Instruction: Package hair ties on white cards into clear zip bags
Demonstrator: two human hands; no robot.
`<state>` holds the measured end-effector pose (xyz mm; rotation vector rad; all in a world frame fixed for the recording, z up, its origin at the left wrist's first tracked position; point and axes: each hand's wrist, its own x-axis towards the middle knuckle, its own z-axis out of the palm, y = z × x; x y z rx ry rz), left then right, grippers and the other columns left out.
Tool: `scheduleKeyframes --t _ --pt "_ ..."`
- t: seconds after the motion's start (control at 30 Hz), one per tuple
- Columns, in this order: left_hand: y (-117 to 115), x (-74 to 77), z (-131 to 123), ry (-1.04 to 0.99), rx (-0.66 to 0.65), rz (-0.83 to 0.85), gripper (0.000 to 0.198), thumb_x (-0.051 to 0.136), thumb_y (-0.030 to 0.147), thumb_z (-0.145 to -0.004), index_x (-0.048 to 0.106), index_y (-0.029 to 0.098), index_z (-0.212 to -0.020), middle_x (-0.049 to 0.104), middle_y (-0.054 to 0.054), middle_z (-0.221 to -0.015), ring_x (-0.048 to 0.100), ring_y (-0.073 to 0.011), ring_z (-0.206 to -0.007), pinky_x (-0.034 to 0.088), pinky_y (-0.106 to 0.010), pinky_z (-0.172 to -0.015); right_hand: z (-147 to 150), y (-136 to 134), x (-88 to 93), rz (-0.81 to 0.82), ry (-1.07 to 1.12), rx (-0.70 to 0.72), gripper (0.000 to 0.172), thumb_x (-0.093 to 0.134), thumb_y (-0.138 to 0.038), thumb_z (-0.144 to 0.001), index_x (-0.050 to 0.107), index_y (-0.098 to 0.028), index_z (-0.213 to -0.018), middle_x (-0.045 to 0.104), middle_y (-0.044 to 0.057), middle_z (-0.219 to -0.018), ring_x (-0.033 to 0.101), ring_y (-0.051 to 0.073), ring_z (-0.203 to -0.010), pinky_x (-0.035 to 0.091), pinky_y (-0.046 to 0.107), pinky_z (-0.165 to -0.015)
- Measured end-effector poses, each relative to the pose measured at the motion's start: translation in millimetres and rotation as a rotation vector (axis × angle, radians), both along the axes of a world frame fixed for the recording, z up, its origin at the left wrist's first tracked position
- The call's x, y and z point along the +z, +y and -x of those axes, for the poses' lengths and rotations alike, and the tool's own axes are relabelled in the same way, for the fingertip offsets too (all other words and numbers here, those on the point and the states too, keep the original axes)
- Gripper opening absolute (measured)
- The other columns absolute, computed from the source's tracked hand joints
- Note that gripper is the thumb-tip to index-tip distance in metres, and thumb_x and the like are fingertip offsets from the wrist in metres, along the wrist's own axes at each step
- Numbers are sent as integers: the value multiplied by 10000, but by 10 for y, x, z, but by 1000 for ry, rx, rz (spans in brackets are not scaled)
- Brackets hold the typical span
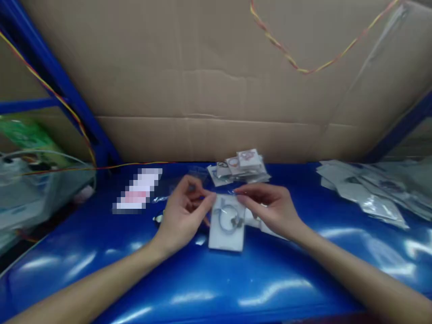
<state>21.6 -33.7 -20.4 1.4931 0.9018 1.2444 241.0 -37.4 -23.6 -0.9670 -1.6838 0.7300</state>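
Between my two hands hangs a small clear packet [227, 238] with a white card and a thin grey-blue ring-shaped band, perhaps a bracelet, that has a darker piece on its right side. My left hand [184, 213] pinches the packet's upper left corner between thumb and finger. At the upper right corner, my right hand [270, 207] is closed in a pinch on the packet's top edge. White cards or packets [251, 219] lie partly hidden under my right hand. A small black and white item [158, 218] rests beside my left wrist, mostly covered.
Behind my hands is a pile of similar packets [248, 164]. More flat packets [374, 189] are heaped at the right. A blurred-out white and pink slip [138, 191] lies left on the blue surface [202, 279]. A bin [23, 198] stands far left; cardboard [216, 90] walls the back.
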Motion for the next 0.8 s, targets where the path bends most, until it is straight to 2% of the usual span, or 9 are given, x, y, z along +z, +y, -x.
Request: scheduleKeyframes --t 0.13,0.17,0.23,0.37,0.43,0.53,0.7,0.8 --pt "-9 29 20 64 25 -62 146 745 285 -865 624 203 -867 695 15 -727 665 -138 -549 554 -211 -467 7 9 5 64 71 -12 166 768 -311 -868 832 -203 -977 788 40 -790 556 99 -472 451 231 -437" --pt "-11 34 28 86 25 -68 109 736 283 -872 685 188 -888 716 -2 -749 662 -134 -551 560 -212 -482 7 8 7 78 79 -14 175 771 -315 -866 835 -203 -984 785 37 -769 550 98 -463 448 229 -430" --pt "-10 38 46 135 20 -57 162 707 291 -898 761 180 -1002 754 -22 -806 655 -122 -542 562 -209 -497 4 2 11 93 79 -15 193 768 -327 -871 837 -206 -1005 786 36 -751 555 102 -460 452 227 -424" --pt "7 36 79 201 -8 -37 319 665 354 -932 762 187 -1187 787 -48 -933 639 -106 -487 558 -224 -483 -13 -14 13 73 56 8 213 765 -334 -880 836 -239 -1057 815 46 -866 623 114 -513 509 221 -457" --pt "15 34 84 221 -7 -35 343 694 376 -910 770 189 -1187 786 -59 -978 635 -102 -479 561 -227 -479 -23 -14 15 70 48 17 221 765 -337 -881 833 -254 -1074 821 47 -913 654 122 -542 539 222 -478" --pt "23 33 77 232 14 -26 370 775 383 -842 787 207 -1167 777 -48 -927 623 -99 -481 561 -218 -464 -34 -6 22 80 35 19 257 785 -358 -861 828 -252 -1091 825 55 -943 695 145 -577 585 247 -518" --pt "32 45 65 208 70 -31 370 792 385 -827 797 207 -1151 777 -43 -917 592 -91 -483 550 -209 -466 -49 23 31 139 23 31 358 855 -385 -780 821 -222 -1097 823 73 -999 780 231 -786 645 306 -661" --pt "46 55 72 220 95 -28 371 793 386 -823 801 204 -1145 783 -45 -909 591 -101 -488 543 -216 -467 -53 40 29 154 8 32 289 819 -408 -819 834 -199 -1018 820 68 -904 762 215 -722 628 299 -627"
